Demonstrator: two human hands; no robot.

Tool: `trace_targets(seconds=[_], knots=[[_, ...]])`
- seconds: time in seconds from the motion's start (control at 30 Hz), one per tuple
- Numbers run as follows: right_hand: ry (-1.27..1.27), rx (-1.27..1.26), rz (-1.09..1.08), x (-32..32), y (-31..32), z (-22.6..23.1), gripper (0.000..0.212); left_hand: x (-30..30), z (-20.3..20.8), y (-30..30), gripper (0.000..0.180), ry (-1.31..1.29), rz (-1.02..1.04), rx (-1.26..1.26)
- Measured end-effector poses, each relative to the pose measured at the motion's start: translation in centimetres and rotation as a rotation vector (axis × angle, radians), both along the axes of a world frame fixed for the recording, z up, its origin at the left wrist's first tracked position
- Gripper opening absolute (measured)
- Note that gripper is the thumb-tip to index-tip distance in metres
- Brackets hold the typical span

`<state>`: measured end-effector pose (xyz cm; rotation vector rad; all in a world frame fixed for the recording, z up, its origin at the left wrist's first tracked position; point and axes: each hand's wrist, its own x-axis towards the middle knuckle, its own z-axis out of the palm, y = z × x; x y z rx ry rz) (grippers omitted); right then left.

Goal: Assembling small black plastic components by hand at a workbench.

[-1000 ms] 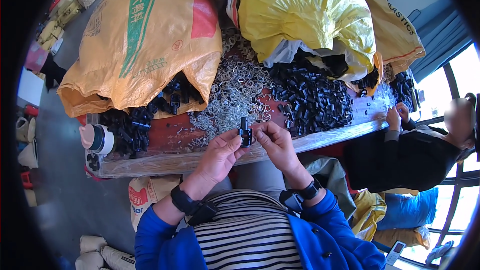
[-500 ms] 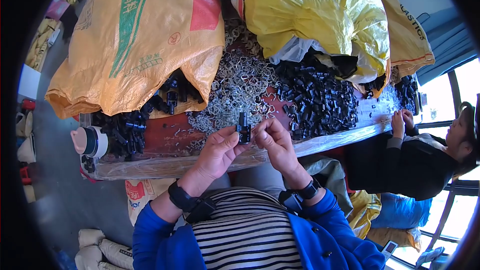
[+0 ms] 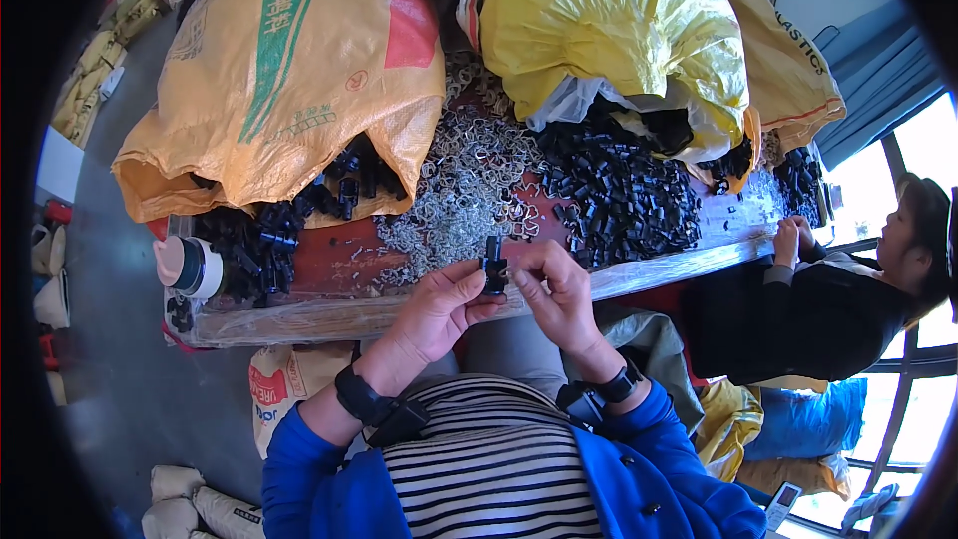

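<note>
A small black plastic part [image 3: 493, 269] stands upright between my two hands, just above the near edge of the table [image 3: 329, 260]. My left hand [image 3: 439, 307] pinches its lower end with thumb and fingers. My right hand [image 3: 559, 289] holds it from the other side, fingertips on its upper half. Behind the part lies a heap of small silver metal clips [image 3: 464, 195]. A pile of black plastic parts [image 3: 624, 195] lies to the right of it, a smaller black pile [image 3: 264, 240] to the left.
Big orange woven sack [image 3: 289, 60] and yellow sacks [image 3: 609, 30] cover the back of the table. A white cup with a dark lid [image 3: 190, 268] lies at the left end. Another person in black [image 3: 828, 289] works at the right end. More sacks lie on the floor.
Both hands keep hold of the black part with only slight finger shifts. The view has tilted a little.
</note>
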<state>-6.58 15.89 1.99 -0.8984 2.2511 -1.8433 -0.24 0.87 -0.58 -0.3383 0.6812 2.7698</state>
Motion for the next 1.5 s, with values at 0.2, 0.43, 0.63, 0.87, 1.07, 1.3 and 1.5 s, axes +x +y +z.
trace_targets(seconds=[0.2, 0.43, 0.63, 0.87, 1.07, 1.3, 1.5], knots=[[0.281, 0.159, 0.037, -0.1, -0.9, 0.6, 0.009, -0.3, -0.2, -0.2, 0.022, -0.053, -0.005, -0.038], [0.367, 0.257, 0.106, -1.6, -1.1, -0.5, 0.011, -1.2, -1.6, -0.9, 0.023, -0.161, -0.057, -0.18], [0.356, 0.283, 0.199, -2.1, -0.4, -0.6, 0.014, -1.6, -0.9, -1.1, 0.023, -0.149, -0.121, -0.222], [-0.53, -0.164, 0.247, -1.3, 0.1, -3.1, 0.021, -1.2, 0.0, -0.7, 0.024, -0.102, -0.147, -0.18], [-0.631, -0.308, 0.357, -2.6, -0.2, -3.2, 0.019, -0.7, 0.5, -1.3, 0.023, -0.102, -0.143, -0.198], [0.16, 0.463, 0.093, -12.8, -3.4, -2.1, 0.023, -1.2, -0.8, -3.5, 0.02, -0.117, -0.07, -0.149], [0.601, 0.745, -0.173, -19.3, -8.1, -4.8, 0.02, -2.0, -0.9, -4.8, 0.019, -0.162, -0.007, -0.129]])
